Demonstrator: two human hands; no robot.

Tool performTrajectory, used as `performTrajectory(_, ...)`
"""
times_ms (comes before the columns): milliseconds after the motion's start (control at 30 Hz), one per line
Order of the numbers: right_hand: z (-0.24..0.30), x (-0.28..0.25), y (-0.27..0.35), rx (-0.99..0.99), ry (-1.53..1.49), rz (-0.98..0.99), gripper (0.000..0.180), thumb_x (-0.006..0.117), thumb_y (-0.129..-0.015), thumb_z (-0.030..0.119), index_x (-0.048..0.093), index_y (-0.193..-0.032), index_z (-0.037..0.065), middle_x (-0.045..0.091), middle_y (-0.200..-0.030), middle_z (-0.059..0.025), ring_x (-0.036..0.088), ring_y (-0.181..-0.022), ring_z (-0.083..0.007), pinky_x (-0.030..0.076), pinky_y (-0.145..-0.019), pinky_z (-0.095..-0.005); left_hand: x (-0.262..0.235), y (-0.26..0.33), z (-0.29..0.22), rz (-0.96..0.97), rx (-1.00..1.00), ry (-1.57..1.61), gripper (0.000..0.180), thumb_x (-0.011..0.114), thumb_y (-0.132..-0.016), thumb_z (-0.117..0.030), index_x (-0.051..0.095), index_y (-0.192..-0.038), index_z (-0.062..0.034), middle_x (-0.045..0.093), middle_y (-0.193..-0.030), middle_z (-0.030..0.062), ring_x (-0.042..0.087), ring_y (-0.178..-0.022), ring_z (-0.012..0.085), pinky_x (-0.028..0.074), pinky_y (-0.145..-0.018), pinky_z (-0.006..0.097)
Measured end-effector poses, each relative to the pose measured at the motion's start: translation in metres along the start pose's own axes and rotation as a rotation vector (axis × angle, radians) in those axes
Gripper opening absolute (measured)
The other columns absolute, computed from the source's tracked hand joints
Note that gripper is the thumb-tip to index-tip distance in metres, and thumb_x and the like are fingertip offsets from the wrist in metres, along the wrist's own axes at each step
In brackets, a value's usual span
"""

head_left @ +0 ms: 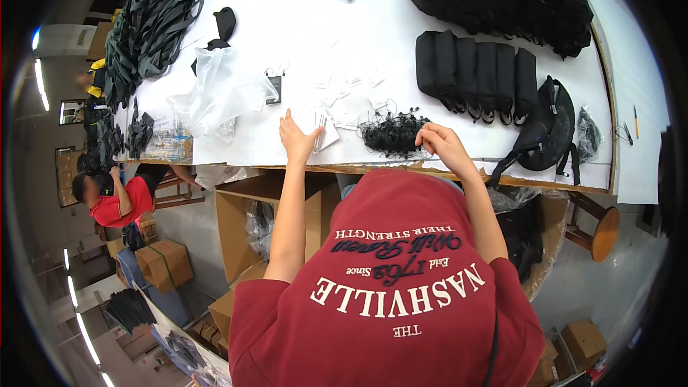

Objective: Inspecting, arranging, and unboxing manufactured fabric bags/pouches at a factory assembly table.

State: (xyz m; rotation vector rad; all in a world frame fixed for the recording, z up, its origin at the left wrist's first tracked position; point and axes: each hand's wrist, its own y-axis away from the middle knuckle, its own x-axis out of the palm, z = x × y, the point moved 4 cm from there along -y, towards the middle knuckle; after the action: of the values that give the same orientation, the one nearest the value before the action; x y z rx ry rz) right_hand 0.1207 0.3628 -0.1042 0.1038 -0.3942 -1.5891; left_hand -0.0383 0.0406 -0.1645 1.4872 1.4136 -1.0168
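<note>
Left grip (297,139): apart, beside cards (330,136)
Right grip (443,145): my fingers together, perhaps on strings (389,133)
Remaining: strings heaped

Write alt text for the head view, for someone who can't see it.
A person in a dark red T-shirt has the right hand at a tangled heap of thin black cords on a white-covered table, the left hand spread beside small white cards. A row of black fabric pouches sits farther right.

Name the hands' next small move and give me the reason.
Probably the right hand should tease one cord loose: it is at the right edge of the tangled black cords, while the spread left hand is beside white cards.
</note>
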Motion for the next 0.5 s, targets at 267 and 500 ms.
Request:
performTrajectory(267,-0.002,0.009,0.002,0.042,0.027,0.011,0.024,0.049,-0.090,0.015,0.058,-0.071,0.003,0.040,-0.057,0.0050,0.034,-0.054,-0.0040,0.028,-0.050,-0.0214,-0.018,0.004,0.000,0.014,-0.092,0.039,0.101,0.083,-0.058,-0.030,0.028,-0.137,-0.0016,0.037,-0.134,0.0244,0.037,-0.117,0.0407,0.029,-0.101,0.047)
performTrajectory(500,0.033,0.022,0.009,-0.161,0.226,-0.079,0.022,0.048,-0.090,0.015,0.056,-0.077,0.000,0.050,-0.061,-0.0032,0.043,-0.055,-0.0099,0.038,-0.055,-0.0256,-0.060,0.034,-0.061,-0.106,0.120,0.441,0.054,0.069,-0.068,-0.011,0.053,-0.119,-0.0038,0.048,-0.104,0.0126,0.048,-0.104,0.0280,0.039,-0.091,0.037)
